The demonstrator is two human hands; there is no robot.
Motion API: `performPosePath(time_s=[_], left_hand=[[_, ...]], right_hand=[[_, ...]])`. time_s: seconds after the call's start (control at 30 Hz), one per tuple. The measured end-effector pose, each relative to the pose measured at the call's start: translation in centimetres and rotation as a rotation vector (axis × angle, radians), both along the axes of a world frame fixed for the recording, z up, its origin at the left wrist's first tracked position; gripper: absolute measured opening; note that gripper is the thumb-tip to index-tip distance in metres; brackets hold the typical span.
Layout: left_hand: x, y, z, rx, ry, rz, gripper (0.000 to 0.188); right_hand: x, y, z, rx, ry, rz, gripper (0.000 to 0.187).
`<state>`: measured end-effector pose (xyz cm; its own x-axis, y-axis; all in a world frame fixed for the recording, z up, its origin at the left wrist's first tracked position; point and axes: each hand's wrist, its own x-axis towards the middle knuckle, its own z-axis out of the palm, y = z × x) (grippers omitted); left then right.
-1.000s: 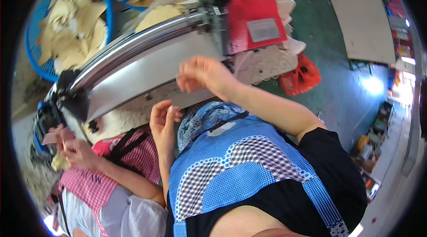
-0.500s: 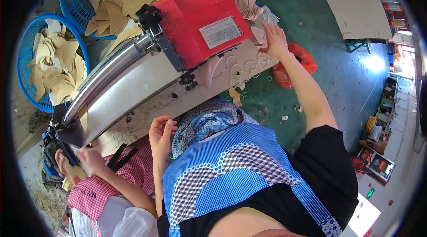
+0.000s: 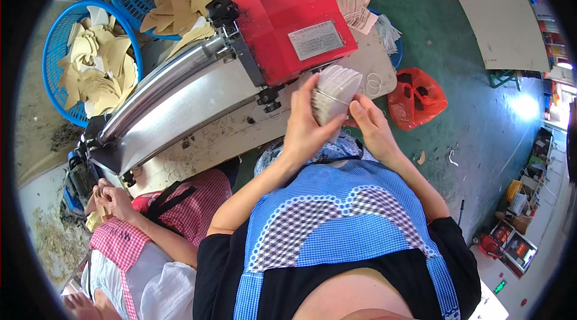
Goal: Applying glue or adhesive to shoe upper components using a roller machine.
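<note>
My left hand (image 3: 303, 131) wrapped the pale bundle (image 3: 338, 84) from the side, thumb across its near face and fingers round the far one. My right hand (image 3: 374, 131) had thumb and fingers closed at the opposite edge, where a thin band (image 3: 332, 97) crossed the layers; I couldn't tell whether they pinched the band itself or only the pieces. The bundle was held up just on my side of the red housing (image 3: 294, 4).

To handle it well, I judged that the left grip should press the layers evenly, without bowing them, while the right worked lightly at the edge. A band drawn too tight or askew could crimp soft pieces or fan them out.

The bundle was a thick wad of thin sheets, its stacked edges finely ridged. Below the red housing, the pale, flat table (image 3: 240, 132) carried slim loops (image 3: 374, 84) near the housing's right end. Left of the housing ran a smooth, shiny steel roller (image 3: 162, 87), with a lobed black knob (image 3: 222, 10) by the join. Beyond and left of it, a latticed blue basket (image 3: 48, 73) held limp tan pieces (image 3: 99, 73). Right of the housing sat a crinkled, glossy red bag (image 3: 415, 106).
</note>
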<state>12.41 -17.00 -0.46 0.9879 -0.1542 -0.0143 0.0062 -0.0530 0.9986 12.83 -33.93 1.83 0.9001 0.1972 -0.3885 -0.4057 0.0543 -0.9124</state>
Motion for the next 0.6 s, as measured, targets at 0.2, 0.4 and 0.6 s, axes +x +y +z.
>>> performPosePath(time_s=[0.2,0.4,0.6], left_hand=[[-0.6,0.4,0.3,0.434,0.074,0.117,0.090],[-2.0,0.2,-0.1,0.644,0.114,0.106,0.081],[-3.4,2.4,-0.6,0.523,0.193,0.094,0.095]], right_hand=[[1.1,-0.4,1.7,-0.917,-0.626,0.255,0.021],[2.2,1.0,-1.0,-1.037,-0.860,0.458,0.009],[0.5,2.6,-2.5,-0.166,-0.319,0.077,0.004]])
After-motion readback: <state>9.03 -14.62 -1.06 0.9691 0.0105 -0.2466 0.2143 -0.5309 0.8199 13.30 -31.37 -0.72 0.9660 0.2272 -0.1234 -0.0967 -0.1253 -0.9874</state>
